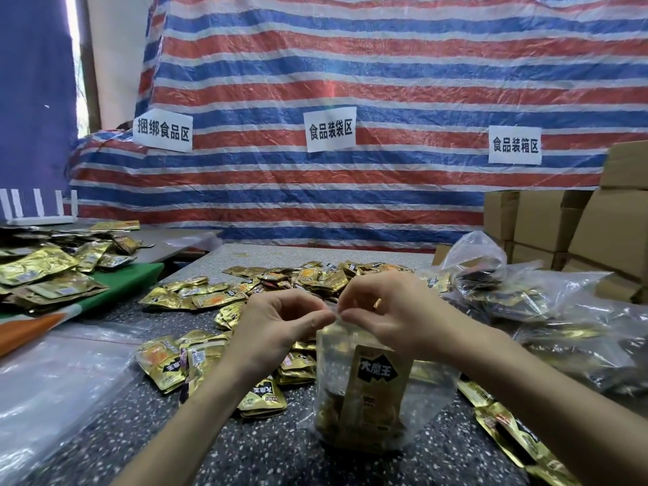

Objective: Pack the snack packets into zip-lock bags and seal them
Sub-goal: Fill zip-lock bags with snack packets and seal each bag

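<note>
Sealing looks underway: the bag (pixel 368 391), upright on the surface (pixel 245 450) with packets inside, has its top pinched by left hand (pixel 280 327) and right hand (pixel 389 310). Filled bags (pixel 547 303) lie right; many loose packets (pixel 210 296) remain.

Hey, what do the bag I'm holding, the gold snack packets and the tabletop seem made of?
Zip-lock bag: thin clear plastic film, packets show through. Snack packets: probably metallised foil laminate, shiny gold, crinkled. Tabletop: dark speckled, matte; stone or laminate, unclear.
</note>
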Demonstrator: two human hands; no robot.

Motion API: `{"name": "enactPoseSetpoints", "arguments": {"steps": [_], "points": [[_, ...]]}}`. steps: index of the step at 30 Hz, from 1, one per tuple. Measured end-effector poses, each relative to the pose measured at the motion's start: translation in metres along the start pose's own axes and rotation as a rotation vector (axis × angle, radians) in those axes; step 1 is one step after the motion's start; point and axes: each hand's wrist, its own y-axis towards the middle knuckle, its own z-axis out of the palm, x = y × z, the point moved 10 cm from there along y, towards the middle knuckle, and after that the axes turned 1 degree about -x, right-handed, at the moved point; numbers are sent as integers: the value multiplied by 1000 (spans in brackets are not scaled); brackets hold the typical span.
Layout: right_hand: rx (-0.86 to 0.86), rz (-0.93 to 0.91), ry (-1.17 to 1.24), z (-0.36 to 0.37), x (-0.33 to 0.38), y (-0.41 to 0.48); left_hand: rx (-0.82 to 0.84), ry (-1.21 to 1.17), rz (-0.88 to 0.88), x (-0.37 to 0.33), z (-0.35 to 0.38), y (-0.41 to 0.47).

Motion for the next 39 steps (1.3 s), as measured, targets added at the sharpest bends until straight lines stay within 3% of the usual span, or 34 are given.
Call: {"name": "enactPoseSetpoints", "arguments": {"steps": [11,19,33,39], "points": [[-12,-77,-48,1,12,-6,-12,183,211,-17,13,-7],[4,-32,-4,3,3,-8,-1,201,177,-14,12,-11],[-59,137,45,-12,-24,-24,-240,127,193,-7,4,-18],[-56,172,75,-25,-39,-40,-264,106,164,-5,-8,-17]]}}
